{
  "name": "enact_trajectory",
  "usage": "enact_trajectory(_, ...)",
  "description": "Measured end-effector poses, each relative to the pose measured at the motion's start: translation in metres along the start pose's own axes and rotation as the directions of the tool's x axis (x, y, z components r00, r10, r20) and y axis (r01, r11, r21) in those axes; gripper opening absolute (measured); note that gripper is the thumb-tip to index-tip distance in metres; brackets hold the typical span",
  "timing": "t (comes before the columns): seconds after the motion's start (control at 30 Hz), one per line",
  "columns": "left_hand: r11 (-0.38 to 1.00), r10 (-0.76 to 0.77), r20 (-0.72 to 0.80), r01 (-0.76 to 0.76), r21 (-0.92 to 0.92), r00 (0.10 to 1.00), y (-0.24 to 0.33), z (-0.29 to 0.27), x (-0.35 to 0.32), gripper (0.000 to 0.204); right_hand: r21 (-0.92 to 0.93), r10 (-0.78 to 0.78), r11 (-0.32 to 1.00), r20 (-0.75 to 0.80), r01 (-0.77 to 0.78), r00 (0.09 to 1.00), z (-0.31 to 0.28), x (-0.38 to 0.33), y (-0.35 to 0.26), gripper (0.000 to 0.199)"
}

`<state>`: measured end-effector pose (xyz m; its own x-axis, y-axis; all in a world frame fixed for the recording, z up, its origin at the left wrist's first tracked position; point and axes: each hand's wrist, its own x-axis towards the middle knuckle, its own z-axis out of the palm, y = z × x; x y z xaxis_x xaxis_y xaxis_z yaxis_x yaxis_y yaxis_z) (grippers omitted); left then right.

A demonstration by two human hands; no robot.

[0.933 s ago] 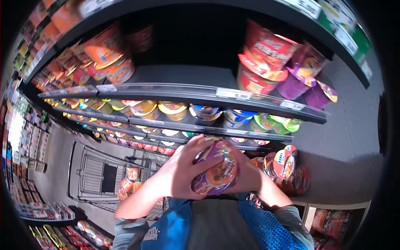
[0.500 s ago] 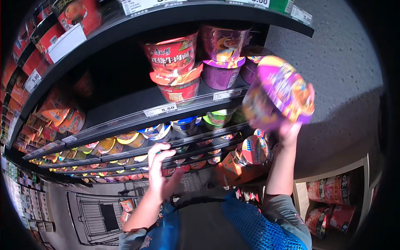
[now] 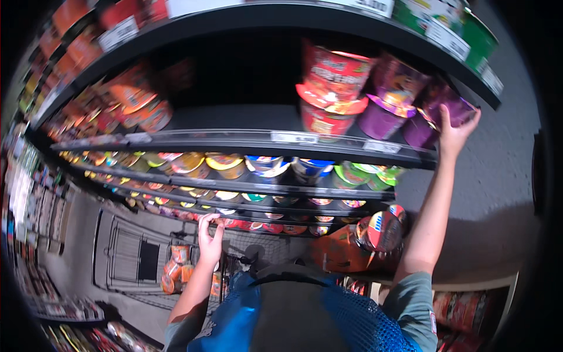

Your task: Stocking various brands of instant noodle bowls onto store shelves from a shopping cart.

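Note:
My right hand [image 3: 455,132] is raised to the upper shelf and presses on a purple noodle bowl [image 3: 444,105] that sits on top of another purple bowl [image 3: 420,132] at the shelf's right end. Beside them stand more purple bowls [image 3: 382,115] and a stack of red bowls [image 3: 328,97]. My left hand [image 3: 209,239] hangs lower, fingers apart, holding nothing, close to the edge of a lower shelf [image 3: 234,218] lined with bowls.
A shopping cart [image 3: 132,261] with several orange bowls [image 3: 176,270] stands on the floor at lower left. Shelf rows of noodle bowls [image 3: 234,167] fill the middle. Orange packs [image 3: 337,252] and red bowls [image 3: 381,230] sit low right. A grey wall [image 3: 498,193] is at right.
Both hands held the purple bowl low at first. My right hand then lifted it and has now set it on the upper shelf's right end; my left hand dropped toward the lower shelf.

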<state>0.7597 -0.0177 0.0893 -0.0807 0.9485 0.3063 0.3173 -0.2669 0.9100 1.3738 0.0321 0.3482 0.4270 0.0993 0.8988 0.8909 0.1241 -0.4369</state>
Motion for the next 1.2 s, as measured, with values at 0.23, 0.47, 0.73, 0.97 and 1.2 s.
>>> enact_trajectory(0.23,0.956,-0.251,-0.299,0.284,0.071,0.921,-0.165,-0.101,-0.102,0.019,0.027,-0.043,0.999,0.044,0.042,0.998,0.008,-0.012,0.016,0.095)
enact_trajectory(0.47,0.673,-0.458,-0.577,0.688,0.273,0.677,-0.26,-0.216,-0.239,0.036,0.693,-0.167,0.672,-0.2,0.26,0.965,-0.039,-0.085,-0.062,0.056)
enact_trajectory(0.73,0.015,-0.882,-0.381,0.823,0.567,0.279,-0.293,-0.224,-0.285,0.088,0.663,-0.292,0.708,0.587,-0.242,0.755,0.005,-0.319,-0.216,0.057)
enact_trajectory(0.97,0.372,-0.79,-0.191,0.703,0.606,0.582,-0.347,-0.16,-0.257,0.101,0.169,-0.276,0.939,0.891,-0.3,-0.36,-0.033,-0.457,-0.3,0.047)
enact_trajectory(1.2,0.199,-0.889,-0.191,0.726,0.659,0.417,-0.39,-0.104,-0.178,0.121,-0.011,-0.113,0.982,0.761,-0.186,-0.638,-0.06,-0.499,-0.315,0.055)
